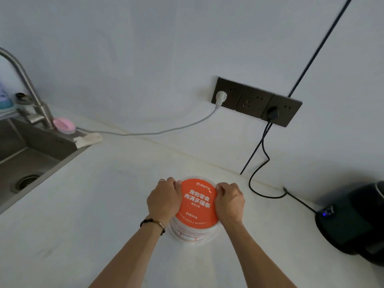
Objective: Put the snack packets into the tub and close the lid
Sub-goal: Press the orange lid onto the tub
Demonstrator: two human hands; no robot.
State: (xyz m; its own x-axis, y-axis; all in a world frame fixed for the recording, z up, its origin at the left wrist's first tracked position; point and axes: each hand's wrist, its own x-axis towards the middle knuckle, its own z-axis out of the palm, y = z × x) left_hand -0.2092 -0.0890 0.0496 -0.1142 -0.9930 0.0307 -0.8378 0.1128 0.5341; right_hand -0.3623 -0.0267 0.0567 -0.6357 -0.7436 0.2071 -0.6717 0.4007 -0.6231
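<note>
A round clear tub (192, 232) with orange and white contents showing through its wall stands on the white counter, near its middle. An orange lid (197, 202) with white printed characters lies flat on top of it. My left hand (164, 201) grips the lid's left edge, fingers curled over the rim. My right hand (229, 202) grips the right edge the same way. No loose snack packets show on the counter.
A steel sink (31, 156) with a tap (27, 84) and a pink brush (63, 125) is at the left. Wall sockets (256, 101) hold plugs, and cables (259, 163) trail onto the counter. A black appliance (353, 223) stands at the right.
</note>
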